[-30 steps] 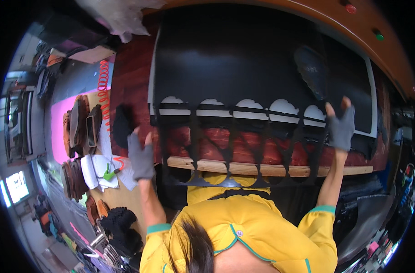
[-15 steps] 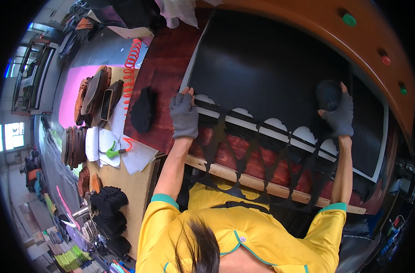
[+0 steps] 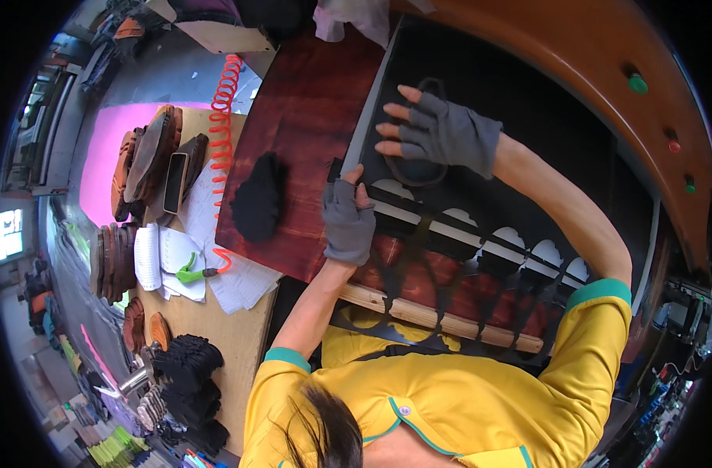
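Pressing flat, the right hand (image 3: pixel 442 134) has its fingers spread over a dark oval cutter (image 3: pixel 415 168), largely hidden beneath the palm. Left hand (image 3: pixel 348 222) fingers curl on the black sheet (image 3: pixel 481 203) edge; grip unclear. Sheet's lower end drops behind the tabletop (image 3: pixel 301 148).

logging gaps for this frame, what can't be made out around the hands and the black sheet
- Head view: the oval cutter is mostly hidden under the right hand.
- The black sheet edge pinched by the left hand is covered by its glove.
- The sheet's near end drops out of sight behind the yellow shirt.
- The bench-side stacks are too small to tell.
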`<state>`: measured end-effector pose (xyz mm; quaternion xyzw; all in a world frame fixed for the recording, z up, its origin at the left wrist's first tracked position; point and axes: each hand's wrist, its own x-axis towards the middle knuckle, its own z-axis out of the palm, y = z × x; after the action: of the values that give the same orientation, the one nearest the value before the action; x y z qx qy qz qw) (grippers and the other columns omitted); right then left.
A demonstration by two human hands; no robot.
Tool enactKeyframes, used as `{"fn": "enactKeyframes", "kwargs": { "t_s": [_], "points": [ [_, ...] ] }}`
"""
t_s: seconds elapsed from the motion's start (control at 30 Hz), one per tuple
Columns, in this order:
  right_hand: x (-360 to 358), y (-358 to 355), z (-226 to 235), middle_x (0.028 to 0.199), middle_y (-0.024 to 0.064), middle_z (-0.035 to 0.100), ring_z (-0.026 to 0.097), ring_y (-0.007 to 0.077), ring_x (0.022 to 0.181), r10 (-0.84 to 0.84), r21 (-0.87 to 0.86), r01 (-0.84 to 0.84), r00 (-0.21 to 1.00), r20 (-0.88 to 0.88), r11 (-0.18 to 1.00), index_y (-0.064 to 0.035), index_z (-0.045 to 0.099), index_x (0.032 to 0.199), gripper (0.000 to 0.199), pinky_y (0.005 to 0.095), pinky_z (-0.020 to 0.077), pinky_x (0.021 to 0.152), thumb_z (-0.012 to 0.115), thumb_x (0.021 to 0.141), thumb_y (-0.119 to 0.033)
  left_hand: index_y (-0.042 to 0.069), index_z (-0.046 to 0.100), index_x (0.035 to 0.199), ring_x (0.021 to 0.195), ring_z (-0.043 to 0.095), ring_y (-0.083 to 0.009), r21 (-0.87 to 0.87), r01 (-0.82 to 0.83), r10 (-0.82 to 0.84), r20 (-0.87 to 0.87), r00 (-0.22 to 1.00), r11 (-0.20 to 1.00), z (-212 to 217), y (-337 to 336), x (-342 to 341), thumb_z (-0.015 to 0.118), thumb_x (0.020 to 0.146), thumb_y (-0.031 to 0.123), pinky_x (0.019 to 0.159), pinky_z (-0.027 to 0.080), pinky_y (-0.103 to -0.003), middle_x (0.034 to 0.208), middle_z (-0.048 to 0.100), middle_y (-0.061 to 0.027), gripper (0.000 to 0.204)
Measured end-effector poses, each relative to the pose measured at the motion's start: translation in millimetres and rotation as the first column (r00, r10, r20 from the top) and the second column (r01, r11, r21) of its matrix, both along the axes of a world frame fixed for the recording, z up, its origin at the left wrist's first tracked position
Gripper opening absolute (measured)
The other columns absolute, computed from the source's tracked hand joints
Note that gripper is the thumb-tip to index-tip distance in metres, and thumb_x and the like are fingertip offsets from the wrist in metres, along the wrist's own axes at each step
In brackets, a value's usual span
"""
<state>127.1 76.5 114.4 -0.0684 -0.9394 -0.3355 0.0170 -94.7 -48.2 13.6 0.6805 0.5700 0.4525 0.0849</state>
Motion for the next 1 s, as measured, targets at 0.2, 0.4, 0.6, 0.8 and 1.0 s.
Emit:
{"fn": "enactKeyframes", "kwargs": {
  "t_s": [0.2, 0.4, 0.6, 0.8, 1.0],
  "points": [
    [0, -45, -3, 0.15, 0.013, 0.041, 0.041, 0.035, 0.138, -0.823, -0.831, 0.345, 0.527, -0.212, 0.435, -0.0162, 0.044, 0.144, 0.076, 0.0478, 0.0299, 0.118, 0.063, 0.073, 0.003, 0.002, 0.059, 0.123, 0.092, 0.055, -0.0363, -0.012, 0.021, -0.022, -0.101, 0.995, 1.0, 5, 7, -5, 0.058, 0.086, 0.002, 0.084, 0.044, -0.047, 0.104, 0.062, -0.0151, 0.037],
    [23, -123, -47, 0.147, 0.0181, 0.042, 0.041, 0.0335, 0.137, -0.94, -0.934, 0.113, -0.012, -0.341, 0.338, -0.0102, 0.042, 0.147, 0.079, 0.0427, 0.0323, 0.115, 0.073, 0.074, -0.016, 0.0, 0.053, 0.131, 0.111, 0.056, -0.0366, 0.017, -0.019, 0.018, 0.048, 0.999, 1.0, 14, 31, -7, 0.058, 0.094, 0.011, 0.098, 0.043, -0.042, 0.127, 0.057, -0.0198, 0.038],
    [128, -151, -70, 0.137, 0.0157, 0.053, 0.05, 0.0299, 0.128, -0.711, -0.925, 0.312, -0.599, -0.368, 0.217, -0.0063, 0.049, 0.14, 0.067, 0.0421, 0.0392, 0.107, 0.077, 0.084, -0.031, -0.001, 0.05, 0.133, 0.123, 0.054, -0.0311, -0.237, 0.115, -0.084, 0.137, 0.987, 0.965, 9, 39, 1, 0.053, 0.1, 0.01, 0.103, 0.041, -0.037, 0.133, 0.054, -0.0198, 0.036],
    [173, -188, -94, 0.139, 0.0197, 0.051, 0.044, 0.0361, 0.131, -0.733, -0.788, 0.613, -0.564, -0.382, -0.061, -0.0024, 0.051, 0.136, 0.065, 0.0442, 0.0322, 0.111, 0.073, 0.086, -0.039, -0.004, 0.056, 0.118, 0.116, 0.056, -0.0374, -0.242, 0.139, 0.009, 0.526, 0.851, 0.96, 0, 40, 12, 0.058, 0.092, 0.006, 0.099, 0.044, -0.043, 0.128, 0.058, -0.0226, 0.028],
    [181, -184, -101, 0.136, 0.0208, 0.054, 0.048, 0.0356, 0.128, -0.72, -0.773, 0.632, -0.562, -0.407, -0.057, -0.0013, 0.054, 0.133, 0.063, 0.0435, 0.0346, 0.109, 0.073, 0.086, -0.039, -0.001, 0.057, 0.109, 0.116, 0.054, -0.0407, -0.208, 0.033, 0.041, 0.338, 0.94, 0.978, 3, 39, 20, 0.062, 0.085, 0.012, 0.101, 0.04, -0.049, 0.128, 0.056, -0.0236, 0.029]
  ]
}}
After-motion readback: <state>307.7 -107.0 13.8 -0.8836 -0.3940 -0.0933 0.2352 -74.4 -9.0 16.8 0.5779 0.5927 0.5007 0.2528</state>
